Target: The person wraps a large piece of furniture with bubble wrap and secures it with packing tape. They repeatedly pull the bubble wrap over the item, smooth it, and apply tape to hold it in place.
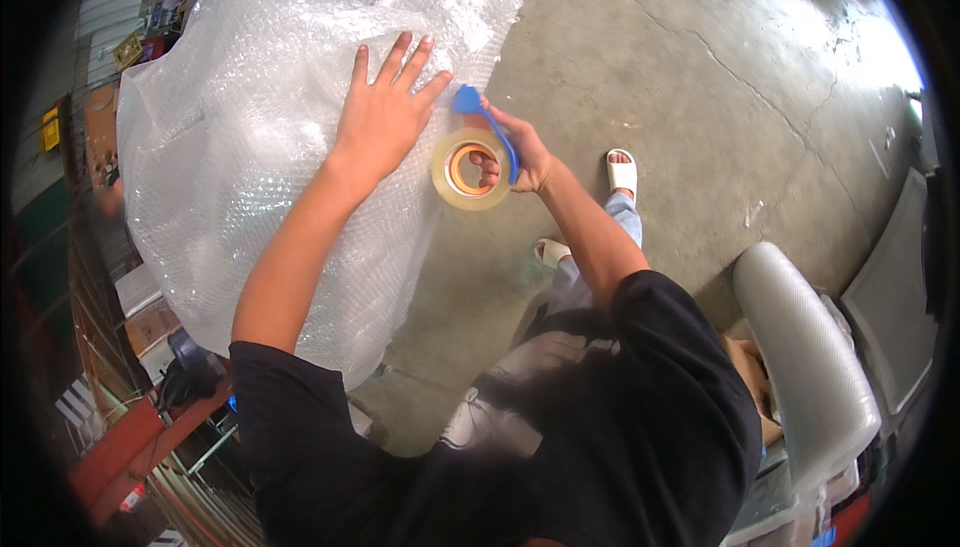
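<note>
A large bundle covered in clear bubble wrap (260,137) fills the left and upper middle; what lies under the wrap cannot be made out. My left hand (385,112) rests on it near its right side, palm down with the fingers spread. Just to the right, my right hand (522,152) grips a blue tape dispenser (500,132) that carries a thick roll of clear packing tape (447,187). Some of its fingers reach into the roll's orange core. The dispenser's blue head (467,100) is beside the bundle's edge, close to my left thumb; whether it touches the wrap is unclear.
Grey cracked concrete floor (680,77) spreads to the right, with my feet in pale slides (622,175) on it. A roll of bubble wrap (805,357) stands at the lower right. Crowded shelving and a red metal beam (130,447) border the left side.
</note>
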Motion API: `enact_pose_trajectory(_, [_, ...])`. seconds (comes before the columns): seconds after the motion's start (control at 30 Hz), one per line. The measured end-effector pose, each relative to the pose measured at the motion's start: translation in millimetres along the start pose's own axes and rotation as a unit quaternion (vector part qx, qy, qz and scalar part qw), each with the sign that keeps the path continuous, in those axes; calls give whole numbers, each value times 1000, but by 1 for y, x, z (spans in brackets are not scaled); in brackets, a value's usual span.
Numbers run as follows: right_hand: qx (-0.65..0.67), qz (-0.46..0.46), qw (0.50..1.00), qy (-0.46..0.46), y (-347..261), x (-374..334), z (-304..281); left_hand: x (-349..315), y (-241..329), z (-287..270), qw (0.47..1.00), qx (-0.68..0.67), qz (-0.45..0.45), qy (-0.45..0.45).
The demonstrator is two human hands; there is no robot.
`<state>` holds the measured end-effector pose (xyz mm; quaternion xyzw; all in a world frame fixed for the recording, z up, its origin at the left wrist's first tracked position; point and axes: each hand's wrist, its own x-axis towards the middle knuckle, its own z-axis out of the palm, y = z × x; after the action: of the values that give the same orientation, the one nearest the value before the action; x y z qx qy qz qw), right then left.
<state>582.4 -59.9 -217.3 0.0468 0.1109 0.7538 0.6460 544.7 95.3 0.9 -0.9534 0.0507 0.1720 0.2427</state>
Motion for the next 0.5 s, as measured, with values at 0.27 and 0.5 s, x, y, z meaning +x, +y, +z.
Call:
enact_pose_trajectory(0.27, [-38,159,983,85,127,2,-22,-3,9,2,997,67,-8,38])
enact_pose_trajectory(0.5, [-125,329,935,52,287,9,-49,-118,144,60,990,-22,133,-32])
